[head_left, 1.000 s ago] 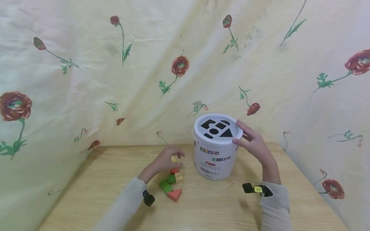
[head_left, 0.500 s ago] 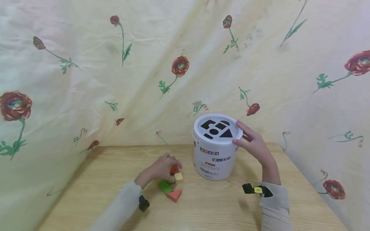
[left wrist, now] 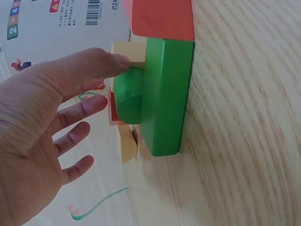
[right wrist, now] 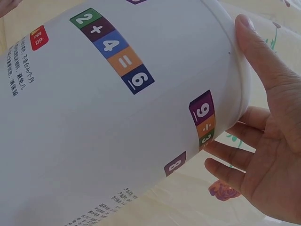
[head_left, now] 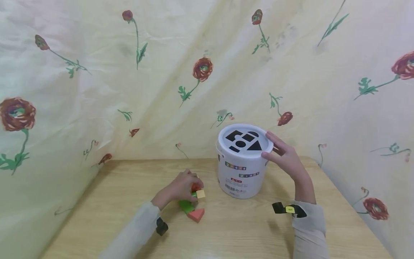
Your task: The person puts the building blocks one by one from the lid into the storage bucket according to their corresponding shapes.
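Note:
My left hand [head_left: 182,185] reaches over a small cluster of wooden blocks, fingers bent and spread from the thumb. In the left wrist view the thumb tip is at a green rounded block [left wrist: 128,96] and a cream block [left wrist: 129,49]; whether it touches them I cannot tell. Beside them lie a long green block [left wrist: 169,94], a red triangular block [head_left: 196,215], another red block [left wrist: 112,113] and a second cream block [left wrist: 125,146]. My right hand [head_left: 286,158] grips the rim of a white bucket [head_left: 239,172], thumb on the near side, fingers behind.
The bucket's lid [head_left: 223,138] has several dark shaped openings. It stands upright on the wooden table [head_left: 226,230], right of the blocks. A flowered cloth [head_left: 155,90] hangs behind and at both sides.
My left hand has come down and nearer over the red and green blocks, then stayed about there. My right hand keeps its grip on the bucket. The head view has shifted slightly.

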Available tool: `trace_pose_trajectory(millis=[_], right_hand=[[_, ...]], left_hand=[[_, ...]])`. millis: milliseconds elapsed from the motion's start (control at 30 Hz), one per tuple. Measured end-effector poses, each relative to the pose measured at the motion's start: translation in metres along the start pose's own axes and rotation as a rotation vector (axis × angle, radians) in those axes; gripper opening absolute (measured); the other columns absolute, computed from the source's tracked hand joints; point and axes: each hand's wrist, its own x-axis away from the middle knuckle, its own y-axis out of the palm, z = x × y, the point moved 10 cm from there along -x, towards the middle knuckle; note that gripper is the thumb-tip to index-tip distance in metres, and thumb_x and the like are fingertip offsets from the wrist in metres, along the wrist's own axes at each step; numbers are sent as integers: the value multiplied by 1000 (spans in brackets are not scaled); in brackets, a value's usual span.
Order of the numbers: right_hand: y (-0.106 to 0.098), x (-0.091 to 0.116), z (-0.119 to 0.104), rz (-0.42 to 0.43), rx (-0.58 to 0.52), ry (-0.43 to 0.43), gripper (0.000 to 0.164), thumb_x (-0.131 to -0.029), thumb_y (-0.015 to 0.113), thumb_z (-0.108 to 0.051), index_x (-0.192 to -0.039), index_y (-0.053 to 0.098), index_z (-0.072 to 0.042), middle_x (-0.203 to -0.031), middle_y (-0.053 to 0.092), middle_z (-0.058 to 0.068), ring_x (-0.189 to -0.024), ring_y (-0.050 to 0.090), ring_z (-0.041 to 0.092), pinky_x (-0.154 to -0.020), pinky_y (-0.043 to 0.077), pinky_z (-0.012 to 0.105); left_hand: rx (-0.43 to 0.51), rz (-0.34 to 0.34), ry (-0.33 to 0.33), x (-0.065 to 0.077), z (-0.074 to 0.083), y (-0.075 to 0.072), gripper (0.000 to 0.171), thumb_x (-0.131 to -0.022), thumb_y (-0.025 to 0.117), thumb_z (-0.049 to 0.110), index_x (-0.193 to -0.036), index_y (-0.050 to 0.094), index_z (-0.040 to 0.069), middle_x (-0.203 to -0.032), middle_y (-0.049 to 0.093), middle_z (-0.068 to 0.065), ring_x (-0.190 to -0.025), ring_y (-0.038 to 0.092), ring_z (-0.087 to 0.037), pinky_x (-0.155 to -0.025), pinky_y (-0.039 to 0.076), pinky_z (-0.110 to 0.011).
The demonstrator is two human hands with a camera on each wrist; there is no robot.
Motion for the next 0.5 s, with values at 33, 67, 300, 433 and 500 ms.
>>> trace_pose_trajectory(millis=[33,67,300,433,500], right_hand=[[0,-1,0,-1,0,-1,79,-95,72,-31,-161,30,-24,-170,24,3,-150,32,44,-111,37,65],[0,-2,-1,-3,1,-1,79,-95,72,-31,-161,30,-25,-170,24,3,-150,31,44,-111,37,65],[0,-2,0,0,4,5,79,-95,72,-32,-161,30,-26,-170,24,3,-151,31,43,-111,37,65],[0,-1,1,3,-3,8,79,-94,73,-31,-161,31,-25,-170,25,2,-150,33,43,-110,39,63],[0,-2,1,3,-10,6,79,-94,74,-31,-161,32,-24,-169,25,2,-150,33,43,-111,38,63]], left_hand=[[0,-1,0,-1,0,0,45,-73,91,25,-114,75,18,-112,69,2,-103,45,-17,-89,39,-37],[0,-3,-3,-2,0,0,45,-72,91,25,-114,75,19,-113,69,2,-103,45,-17,-88,39,-37],[26,-55,-27,-3,1,3,51,-68,91,23,-116,75,24,-118,64,2,-104,42,-17,-82,41,-34],[8,-53,-16,-5,2,4,46,-70,90,24,-114,76,24,-115,64,5,-104,42,-15,-88,39,-36],[7,-38,-10,-5,3,3,44,-70,90,25,-112,76,24,-113,64,5,-104,43,-15,-90,38,-37]])
